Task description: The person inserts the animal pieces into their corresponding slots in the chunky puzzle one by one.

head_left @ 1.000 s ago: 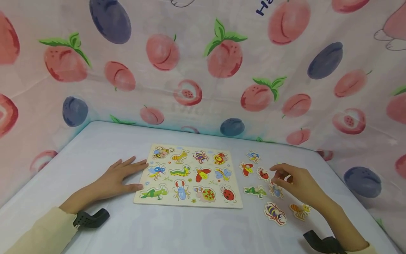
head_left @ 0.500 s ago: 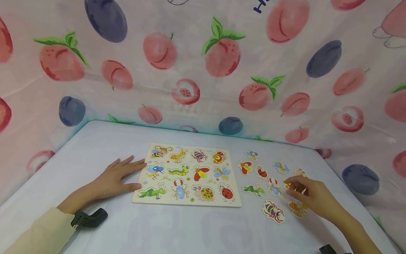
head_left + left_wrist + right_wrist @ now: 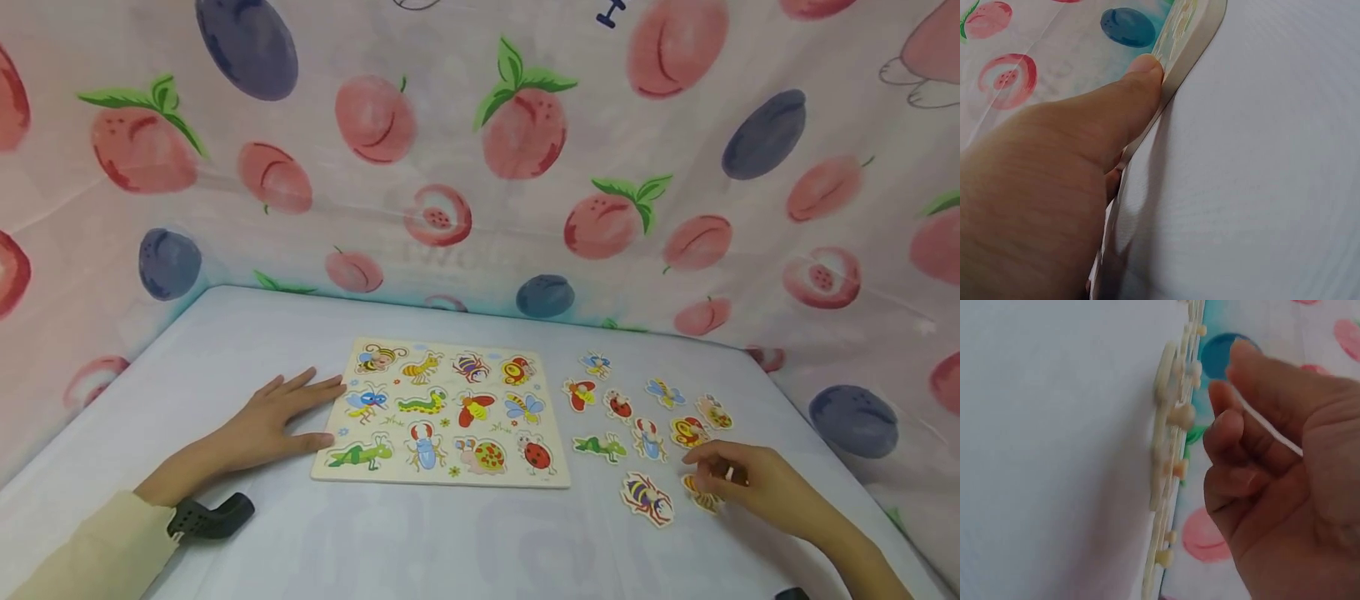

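A pale wooden insect puzzle board (image 3: 453, 422) lies on the white table. My left hand (image 3: 262, 425) is spread beside its left edge, thumb and fingertips right at the side; in the left wrist view the thumb (image 3: 1138, 87) rests against the board's edge. My right hand (image 3: 757, 483), fingers loosely curled, hovers over the lower right of the loose pieces. It partly hides the ant piece (image 3: 703, 493). Close by lie the butterfly piece (image 3: 688, 432), stag beetle piece (image 3: 649, 440) and spider piece (image 3: 647, 498). Nothing shows between the right fingertips.
Further loose pieces include a grasshopper (image 3: 600, 448), a ladybug (image 3: 618, 405), a red beetle (image 3: 580, 395) and a snail (image 3: 715, 412). Small knobs (image 3: 1182, 416) stick up from pieces in the right wrist view. A fruit-printed cloth (image 3: 465, 150) rises behind the table.
My right hand has moved right and toward me across the loose pieces, uncovering the stag beetle, dragonfly, butterfly and snail pieces. My left hand stays at the board's edge.
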Motion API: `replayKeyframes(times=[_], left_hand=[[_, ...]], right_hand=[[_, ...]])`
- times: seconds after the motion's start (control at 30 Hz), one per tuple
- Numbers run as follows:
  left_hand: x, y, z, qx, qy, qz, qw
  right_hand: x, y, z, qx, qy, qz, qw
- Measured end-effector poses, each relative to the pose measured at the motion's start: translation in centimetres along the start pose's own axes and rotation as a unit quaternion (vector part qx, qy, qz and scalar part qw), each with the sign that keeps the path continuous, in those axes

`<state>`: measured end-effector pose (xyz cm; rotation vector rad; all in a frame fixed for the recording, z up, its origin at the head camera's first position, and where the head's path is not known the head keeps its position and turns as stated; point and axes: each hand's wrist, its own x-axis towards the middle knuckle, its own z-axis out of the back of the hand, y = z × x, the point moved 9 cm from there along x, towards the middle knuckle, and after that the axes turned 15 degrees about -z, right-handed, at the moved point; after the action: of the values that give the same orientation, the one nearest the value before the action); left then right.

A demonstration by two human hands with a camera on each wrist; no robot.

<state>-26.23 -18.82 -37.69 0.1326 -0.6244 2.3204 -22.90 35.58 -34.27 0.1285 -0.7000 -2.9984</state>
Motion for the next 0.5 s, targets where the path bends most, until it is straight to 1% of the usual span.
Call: replayKeyframes(times=[0.07,0.13,0.2,0.37,0.5], left_hand=[[0.0,0.0,0.0,0.000,-0.001,-0.001,1.0000],[0.0,0.0,0.0,0.001,-0.001,-0.001,1.0000],[0.0,0.0,0.0,0.000,-0.001,0.000,1.0000],[-0.1,0.1,-0.1,0.000,0.001,0.004,1.0000],[0.0,0.1,-0.1,0.000,0.000,0.004,1.0000]], right_hand=[[-0.1,-0.5,-0.2,0.016,0.016,0.011,1.000],[-0.1,-1.2,-0.3,0.030,0.024,0.008,0.999],[-0.1,-2.0,-0.3,0.043,0.028,-0.008,0.999],[0.1,-3.8,-0.4,0.071,0.035,-0.061,0.995],[0.3,-4.5,-0.8,0.066,0.035,-0.092,0.993]])
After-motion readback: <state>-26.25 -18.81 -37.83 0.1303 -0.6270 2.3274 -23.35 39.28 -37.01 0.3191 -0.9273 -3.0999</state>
